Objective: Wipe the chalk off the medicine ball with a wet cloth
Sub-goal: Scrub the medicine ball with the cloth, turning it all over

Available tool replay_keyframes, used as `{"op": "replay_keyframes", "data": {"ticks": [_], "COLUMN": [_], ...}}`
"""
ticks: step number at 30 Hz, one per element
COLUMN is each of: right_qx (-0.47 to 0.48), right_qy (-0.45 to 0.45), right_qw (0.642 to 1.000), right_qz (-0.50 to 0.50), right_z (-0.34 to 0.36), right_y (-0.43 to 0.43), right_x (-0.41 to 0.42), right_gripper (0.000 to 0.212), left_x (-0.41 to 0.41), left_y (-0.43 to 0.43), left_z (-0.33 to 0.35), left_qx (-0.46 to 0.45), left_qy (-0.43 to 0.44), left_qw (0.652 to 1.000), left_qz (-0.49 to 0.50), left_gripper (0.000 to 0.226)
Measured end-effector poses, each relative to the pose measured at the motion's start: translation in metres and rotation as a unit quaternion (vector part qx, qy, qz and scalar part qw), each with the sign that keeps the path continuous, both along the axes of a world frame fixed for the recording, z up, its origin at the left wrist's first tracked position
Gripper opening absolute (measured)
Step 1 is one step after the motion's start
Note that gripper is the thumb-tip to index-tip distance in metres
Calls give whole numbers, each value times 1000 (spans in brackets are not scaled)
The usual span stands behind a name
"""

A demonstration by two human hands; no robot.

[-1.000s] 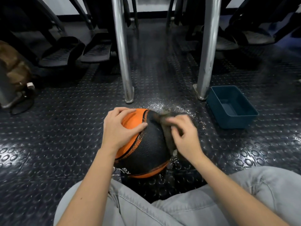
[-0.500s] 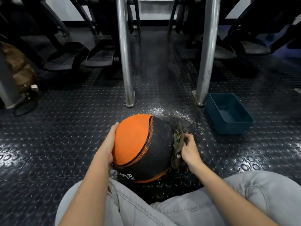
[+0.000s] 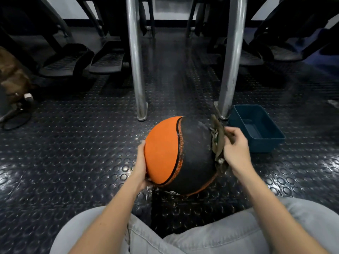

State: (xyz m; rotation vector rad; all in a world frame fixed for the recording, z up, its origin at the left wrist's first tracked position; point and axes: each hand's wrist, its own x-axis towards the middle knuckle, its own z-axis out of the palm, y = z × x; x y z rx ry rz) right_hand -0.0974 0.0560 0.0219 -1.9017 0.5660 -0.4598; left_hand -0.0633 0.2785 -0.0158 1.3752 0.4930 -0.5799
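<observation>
Ball position: the medicine ball (image 3: 183,154) is held between both hands, in front of the knees and low over the studded floor (image 3: 73,162); whether it rests on the floor cannot be told.
Ball direction: the orange panel is turned to the left and toward the camera, the black panel to the right. The seam between them runs in a curve from top to bottom. No long axis is given, as the ball is round.
Left hand: the left hand (image 3: 141,162) is laid flat against the lower orange side, and nothing is gripped by it.
Right hand: the right hand (image 3: 236,145) is curled round the cloth (image 3: 218,142), which is pressed on the black right side.
Container: a blue tub (image 3: 275,142) is placed just right of the ball, beside a metal post (image 3: 231,61). A paler patch is seen on its bottom; whether water is inside cannot be told.
Floor: a wet-looking patch is seen under the ball.
</observation>
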Motion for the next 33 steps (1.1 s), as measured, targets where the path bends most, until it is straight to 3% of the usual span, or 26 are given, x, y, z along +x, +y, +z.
{"op": "replay_keyframes", "data": {"ticks": [2, 4, 7, 10, 13, 14, 16, 18, 20, 22, 23, 25, 26, 27, 28, 30, 31, 33], "right_qx": [-93, -146, -181, -198, -188, -174, -183, -221, -258, -324, -365, -404, -411, -417, -406, -339, -303, -343], "right_qy": [41, 71, 58, 37, 7, -6, -51, -145, -262, -331, -313, -134, -30, 19, 8, -121, -191, -254], "right_qw": [995, 986, 981, 977, 972, 971, 966, 957, 926, 875, 854, 859, 869, 879, 897, 927, 928, 888], "right_qz": [22, 41, 45, 68, 139, 166, 176, 118, 83, 144, 199, 285, 274, 229, 177, 106, 108, 169], "right_z": [7, 6, 5, 10, 15, 18, 29, 50, 65, 55, 38, 7, -1, -2, 2, 17, 21, 15], "right_y": [-4, -5, 1, 14, 26, 26, 25, 22, 23, 22, 19, 6, -3, -10, -15, -13, -6, 8], "right_x": [-1, -4, -9, -14, -16, -14, -5, 4, 6, 1, -1, 2, 8, 15, 21, 22, 18, 4], "right_gripper": [21, 21, 21, 19, 18, 19, 21, 26, 29, 31, 32, 37, 39, 39, 39, 37, 36, 36], "left_x": [2, 5, 7, -10, -23, -23, -20, -16, -13, -12, -12, -11, -10, -10, -11, -11, -12, -11], "left_y": [-4, -4, -9, -31, -41, -38, -28, -24, -24, -26, -26, -28, -28, -29, -29, -29, -28, -27], "left_z": [-4, -6, 2, 24, 9, 3, 0, 0, 1, 2, 1, 2, 2, 2, 2, 2, 1, 0], "left_qx": [47, 159, 247, 209, 397, 434, 428, 423, 422, 425, 425, 424, 422, 419, 416, 411, 410, 412], "left_qy": [3, -56, -228, -424, -510, -503, -487, -477, -472, -468, -470, -471, -472, -475, -479, -482, -483, -485], "left_qw": [998, 981, 942, 879, 762, 747, 762, 770, 773, 775, 774, 773, 774, 774, 773, 774, 774, 772], "left_qz": [-51, -98, -4, 52, -26, -19, 10, 22, 26, 18, 13, 5, 1, 0, 2, 8, 9, 4], "left_gripper": [70, 61, 40, 38, 56, 59, 60, 61, 61, 62, 62, 62, 62, 62, 62, 61, 60, 60]}}
